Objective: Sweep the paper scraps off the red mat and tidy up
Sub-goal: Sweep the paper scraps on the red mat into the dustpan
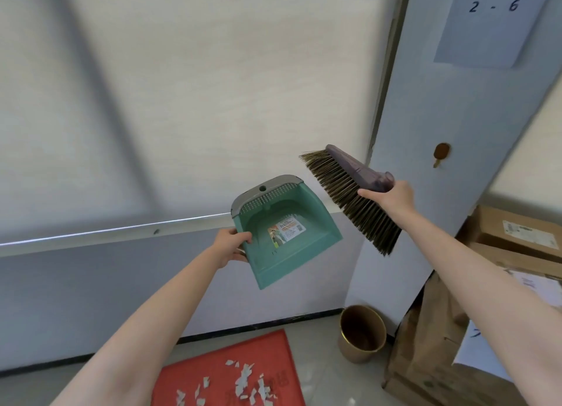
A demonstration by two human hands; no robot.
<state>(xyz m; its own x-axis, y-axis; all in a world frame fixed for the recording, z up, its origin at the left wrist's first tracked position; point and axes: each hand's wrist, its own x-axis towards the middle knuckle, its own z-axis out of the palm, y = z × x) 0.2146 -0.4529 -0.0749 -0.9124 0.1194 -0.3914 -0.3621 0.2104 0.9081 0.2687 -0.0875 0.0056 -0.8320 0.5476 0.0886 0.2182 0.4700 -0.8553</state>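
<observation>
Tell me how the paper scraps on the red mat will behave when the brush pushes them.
The paper scraps are small, thin and torn, so they are probably very light and may flutter or scatter rather than slide together. Some look curled up off the red mat, so the bristles of the brush could flick those and skip over flat ones.

A pale roller blind [182, 86] fills the view ahead, daylight glowing through with window bars as soft grey shadows — below it, a metal rail [115, 233], white wall [91, 299] and dark skirting [258, 326]. Rightward, a white pillar [425, 116] bears a sheet marked "2 - 6" [492, 19] and a brown hook [441, 153]; cardboard boxes [517, 226] stand on pale floor tiles [319, 363].
</observation>
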